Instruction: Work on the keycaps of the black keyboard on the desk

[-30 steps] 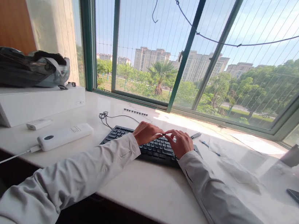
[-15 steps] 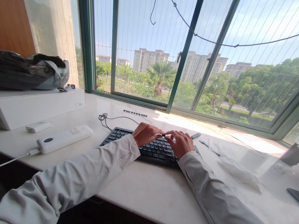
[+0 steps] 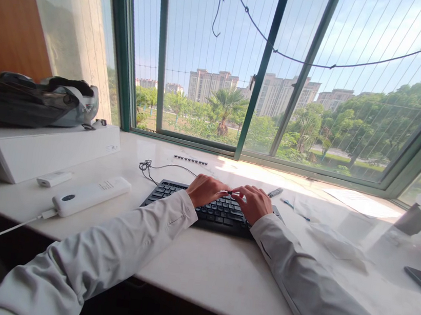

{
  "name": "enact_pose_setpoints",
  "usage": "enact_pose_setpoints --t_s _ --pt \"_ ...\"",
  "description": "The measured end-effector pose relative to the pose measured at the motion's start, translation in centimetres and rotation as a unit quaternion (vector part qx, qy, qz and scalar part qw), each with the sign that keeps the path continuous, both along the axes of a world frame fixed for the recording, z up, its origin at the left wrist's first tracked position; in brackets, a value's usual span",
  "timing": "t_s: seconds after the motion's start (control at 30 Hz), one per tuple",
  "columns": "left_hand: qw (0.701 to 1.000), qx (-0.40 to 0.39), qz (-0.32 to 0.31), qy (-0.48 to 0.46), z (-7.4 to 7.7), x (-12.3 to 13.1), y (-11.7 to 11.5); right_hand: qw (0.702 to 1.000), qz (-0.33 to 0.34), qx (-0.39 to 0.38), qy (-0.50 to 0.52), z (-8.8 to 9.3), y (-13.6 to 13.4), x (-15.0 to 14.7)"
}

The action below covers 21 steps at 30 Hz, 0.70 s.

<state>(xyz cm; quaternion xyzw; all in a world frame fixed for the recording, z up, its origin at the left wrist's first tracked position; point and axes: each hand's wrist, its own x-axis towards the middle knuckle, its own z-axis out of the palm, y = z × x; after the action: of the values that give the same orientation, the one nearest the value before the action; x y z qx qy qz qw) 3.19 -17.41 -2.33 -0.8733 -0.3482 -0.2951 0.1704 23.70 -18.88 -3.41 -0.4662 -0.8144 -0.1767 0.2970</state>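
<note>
Fingertips: yours meet over the keyboard, thumb and forefinger of each hand pinched together on a small dark piece (image 3: 229, 192); it is too small to tell what it is.
Left hand: your left hand (image 3: 207, 190) grips the piece from the left, its back toward you, above the middle of the keys.
Right hand: your right hand (image 3: 254, 203) grips it from the right, forefinger and thumb closing on it, the other fingers bent.
Keyboard: the black keyboard (image 3: 221, 220) lies flat on the pale desk (image 3: 214, 271) beneath both hands, partly covered by them.
Cable: a thin black cable (image 3: 172, 165) runs behind the keyboard to a loose coil at its left.
Behind: a row of small dark pieces (image 3: 190, 160) lies toward the window (image 3: 240, 146).
Right side: past your right hand lie a slim grey tool (image 3: 275, 192), a thin blue tool (image 3: 295, 209) and a crumpled clear bag (image 3: 338, 245).
Left side: a white power bank (image 3: 91, 196) with a white lead plugged in lies near a white box (image 3: 56, 150).
</note>
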Motion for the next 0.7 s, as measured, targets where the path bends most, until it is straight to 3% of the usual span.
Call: enact_pose_setpoints --t_s 0.7 --pt "1.0 -0.009 0.019 -0.001 -0.23 0.21 0.01 1.0 -0.002 -0.012 0.0 0.18 -0.22 -0.1"
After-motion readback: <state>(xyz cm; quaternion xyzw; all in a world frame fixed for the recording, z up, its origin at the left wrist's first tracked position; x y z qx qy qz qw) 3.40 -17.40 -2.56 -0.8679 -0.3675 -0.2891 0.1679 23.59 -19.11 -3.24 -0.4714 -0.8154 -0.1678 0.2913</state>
